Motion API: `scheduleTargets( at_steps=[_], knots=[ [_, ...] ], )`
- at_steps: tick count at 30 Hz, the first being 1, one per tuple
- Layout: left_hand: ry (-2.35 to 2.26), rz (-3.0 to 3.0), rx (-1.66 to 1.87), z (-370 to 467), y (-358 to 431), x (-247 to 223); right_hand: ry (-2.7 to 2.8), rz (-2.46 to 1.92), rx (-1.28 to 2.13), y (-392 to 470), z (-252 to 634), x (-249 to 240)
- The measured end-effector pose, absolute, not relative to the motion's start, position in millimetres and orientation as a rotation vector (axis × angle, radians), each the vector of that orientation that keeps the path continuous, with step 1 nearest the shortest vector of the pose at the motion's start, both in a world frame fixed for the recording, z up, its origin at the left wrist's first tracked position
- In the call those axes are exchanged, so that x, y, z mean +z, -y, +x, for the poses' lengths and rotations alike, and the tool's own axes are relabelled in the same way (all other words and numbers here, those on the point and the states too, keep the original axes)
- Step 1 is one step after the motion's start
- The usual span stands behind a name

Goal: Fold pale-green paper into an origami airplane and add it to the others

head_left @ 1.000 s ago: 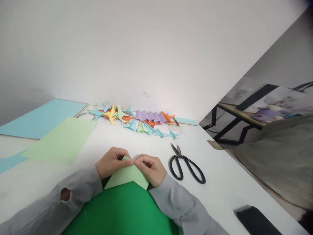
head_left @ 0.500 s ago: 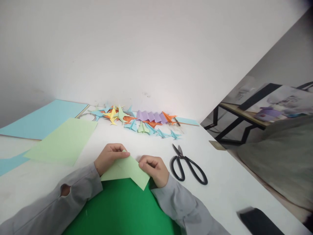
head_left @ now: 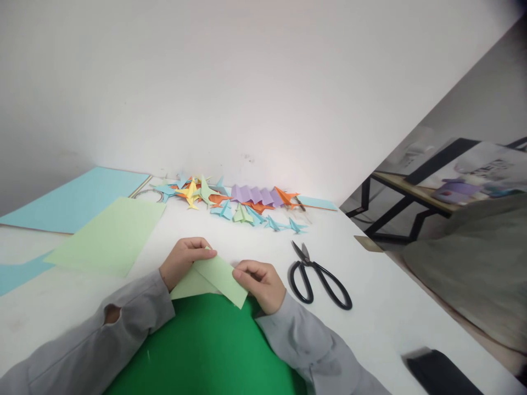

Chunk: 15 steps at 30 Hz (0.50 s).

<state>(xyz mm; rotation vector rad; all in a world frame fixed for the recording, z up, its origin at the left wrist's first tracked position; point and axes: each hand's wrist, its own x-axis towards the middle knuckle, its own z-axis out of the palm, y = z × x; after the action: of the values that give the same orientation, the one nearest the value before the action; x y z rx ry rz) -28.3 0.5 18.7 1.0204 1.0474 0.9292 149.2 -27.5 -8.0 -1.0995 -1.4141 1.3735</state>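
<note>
A pale green sheet of paper [head_left: 220, 274] is held up between my two hands, just above the table's front edge. It is partly folded, with one flap lying across the rest along a slanting line. My left hand [head_left: 185, 261] pinches its upper left corner between thumb and fingers. On the other side, my right hand [head_left: 260, 283] grips the flap's right edge, thumb on top. Black-handled scissors [head_left: 313, 267] lie part-open to the right of my right hand, points facing away.
Folded paper figures [head_left: 201, 192] in several colours line the wall, beside a purple pleated paper [head_left: 255, 194]. To the left lie a flat green sheet [head_left: 115, 236] and a large blue sheet [head_left: 78, 200]. A black object [head_left: 442, 373] rests at the lower right.
The right part of the green paper has been turned, so its flap now lies over the sheet with a slanting edge. Both hands keep their hold and have barely shifted.
</note>
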Motion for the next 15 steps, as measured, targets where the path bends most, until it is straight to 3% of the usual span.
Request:
scheduleTargets(
  at_steps=[15],
  knots=[
    [-0.985,0.75,0.982,-32.2,-2.0,17.8,1.12,-1.066,1.598,18.8,155.0,-13.7]
  ],
)
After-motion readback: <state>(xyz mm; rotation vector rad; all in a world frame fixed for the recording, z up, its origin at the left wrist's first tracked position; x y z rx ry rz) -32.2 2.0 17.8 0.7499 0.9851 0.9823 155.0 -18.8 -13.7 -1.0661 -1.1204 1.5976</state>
